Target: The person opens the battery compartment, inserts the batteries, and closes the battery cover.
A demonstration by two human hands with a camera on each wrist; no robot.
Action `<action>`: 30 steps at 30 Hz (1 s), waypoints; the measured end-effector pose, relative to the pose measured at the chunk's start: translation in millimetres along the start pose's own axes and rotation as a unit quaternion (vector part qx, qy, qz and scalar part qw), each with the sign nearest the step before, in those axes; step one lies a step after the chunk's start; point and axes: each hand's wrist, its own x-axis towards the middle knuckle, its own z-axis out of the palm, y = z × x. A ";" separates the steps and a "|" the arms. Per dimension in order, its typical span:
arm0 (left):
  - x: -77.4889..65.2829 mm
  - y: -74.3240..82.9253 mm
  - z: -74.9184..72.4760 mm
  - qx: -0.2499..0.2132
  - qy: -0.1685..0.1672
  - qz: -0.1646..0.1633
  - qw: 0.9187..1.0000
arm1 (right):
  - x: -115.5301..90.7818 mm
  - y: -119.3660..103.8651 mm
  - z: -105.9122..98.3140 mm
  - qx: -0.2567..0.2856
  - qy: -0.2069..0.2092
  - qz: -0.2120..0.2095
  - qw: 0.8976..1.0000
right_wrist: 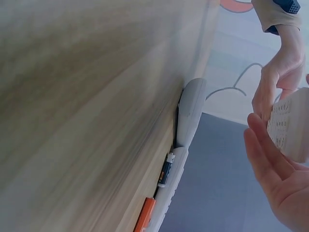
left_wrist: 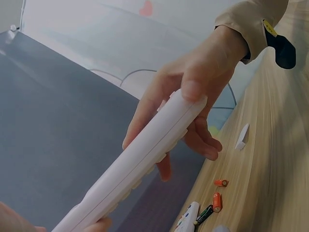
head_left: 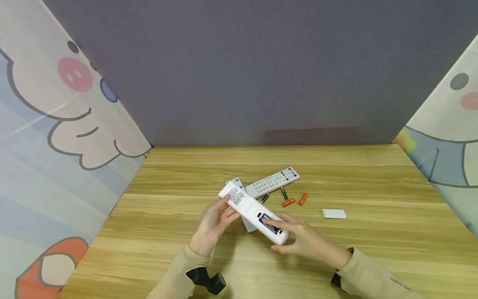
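Observation:
A white remote control (head_left: 249,208) is held face down above the table, tilted, its battery compartment (head_left: 277,229) uncovered. Dark blue batteries show inside, partly hidden by a finger. At the labelled end, my left hand (head_left: 209,227) grips the remote between thumb and fingers. My right hand (head_left: 311,242) holds the other end, with one finger touching the compartment and the thumb at the edge. In the left wrist view, the right hand (left_wrist: 200,72) pinches the remote's end (left_wrist: 140,154), whose buttons face down. A white battery cover (head_left: 334,214) lies apart at the right.
Beyond the hands, a second white remote (head_left: 274,182) lies buttons up. Another remote (head_left: 249,225) sits partly hidden beneath the held one. Nearby are two orange batteries (head_left: 288,202), a green battery (head_left: 284,193) and a dark battery (head_left: 264,199). A grey panel (head_left: 276,83) borders the wooden table.

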 end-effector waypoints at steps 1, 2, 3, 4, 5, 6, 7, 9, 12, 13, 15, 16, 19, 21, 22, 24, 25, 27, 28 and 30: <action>0.1 0.1 -0.2 0.000 0.001 0.000 1.000 | -0.7 -0.4 -0.8 -0.004 -0.002 0.005 1.000; 0.2 0.0 -0.6 -0.001 0.002 0.000 1.000 | -1.4 -0.7 -1.7 -0.008 -0.003 0.009 1.000; 0.1 0.0 -1.0 -0.003 0.001 0.000 1.000 | -1.9 -1.0 -2.7 -0.009 -0.003 0.013 1.000; 0.1 0.2 -1.2 -0.005 0.000 0.001 1.000 | -2.5 -1.3 -3.9 -0.010 -0.002 0.014 1.000; 0.2 0.2 -1.5 -0.005 -0.002 0.000 1.000 | -3.0 -1.6 -5.2 -0.008 0.000 0.014 1.000; 0.4 0.3 -1.8 -0.006 -0.003 0.000 1.000 | -3.5 -1.9 -6.7 -0.006 0.001 0.014 1.000; 0.7 0.3 -2.2 -0.007 -0.003 0.000 1.000 | -4.0 -2.2 -8.3 -0.003 0.003 0.014 1.000; 0.9 0.4 -2.9 -0.008 -0.003 -0.002 1.000 | -5.2 -1.8 -11.6 0.009 0.007 0.011 1.000; 1.2 0.9 -3.9 -0.007 0.000 -0.003 1.000 | -7.5 0.6 -16.6 0.019 0.015 0.010 1.000; 1.3 0.9 -4.5 -0.006 0.001 -0.004 1.000 | -8.4 2.0 -18.2 0.022 0.019 0.010 1.000; 1.1 1.6 -5.1 -0.004 0.000 -0.004 1.000 | -10.7 5.1 -21.3 0.015 0.026 0.015 0.999; 1.0 1.9 -5.5 -0.001 -0.002 -0.004 1.000 | -11.8 6.7 -22.7 0.012 0.029 0.019 0.999; 1.0 2.8 -6.8 0.001 -0.001 -0.007 1.000 | -15.7 11.9 -27.5 -0.006 0.032 0.034 0.999; 0.7 3.5 -7.6 0.003 -0.003 -0.006 1.000 | -18.5 16.0 -31.2 -0.019 0.030 0.044 0.998; 0.6 3.8 -8.0 0.004 -0.002 -0.007 1.000 | -19.8 18.3 -33.0 -0.021 0.029 0.047 0.998; 0.1 4.4 -8.7 0.003 0.002 -0.007 1.000 | -22.9 22.8 -36.8 -0.034 0.027 0.058 0.997; 0.2 4.5 -9.4 0.004 0.003 -0.007 1.000 | -24.6 25.0 -38.7 -0.040 0.025 0.064 0.997; -0.3 4.9 -10.2 0.002 0.006 -0.006 1.000 | -27.6 29.1 -42.5 -0.050 0.021 0.076 0.996; -0.3 5.0 -10.8 0.003 0.006 -0.005 1.000 | -29.1 31.0 -44.3 -0.055 0.020 0.082 0.995; -0.4 5.3 -11.7 0.003 0.006 -0.004 1.000 | -31.8 34.5 -48.1 -0.064 0.015 0.092 0.994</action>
